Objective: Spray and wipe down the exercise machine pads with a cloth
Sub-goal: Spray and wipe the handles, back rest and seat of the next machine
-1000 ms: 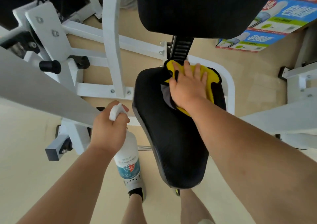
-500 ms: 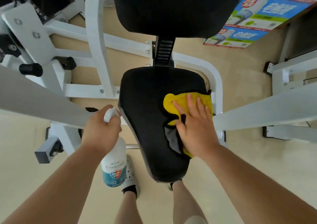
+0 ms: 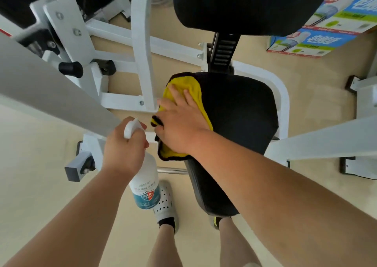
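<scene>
The black seat pad (image 3: 240, 119) of the white exercise machine lies below me, with the black back pad (image 3: 244, 3) above it. A yellow cloth (image 3: 193, 89) with dark edging covers the seat's left edge. My right hand (image 3: 179, 123) presses flat on the cloth with its fingers spread. My left hand (image 3: 124, 146) grips the neck of a white spray bottle (image 3: 145, 187) with a blue label. The bottle hangs just left of the seat.
White frame bars (image 3: 142, 48) cross left of the seat, and a white arm (image 3: 326, 142) runs on the right. A printed cardboard box (image 3: 318, 29) lies on the floor at upper right. My feet (image 3: 165, 207) stand below the seat on beige flooring.
My right hand has slid the cloth from the seat's right front across to its left edge. The left hand and bottle have stayed about in place.
</scene>
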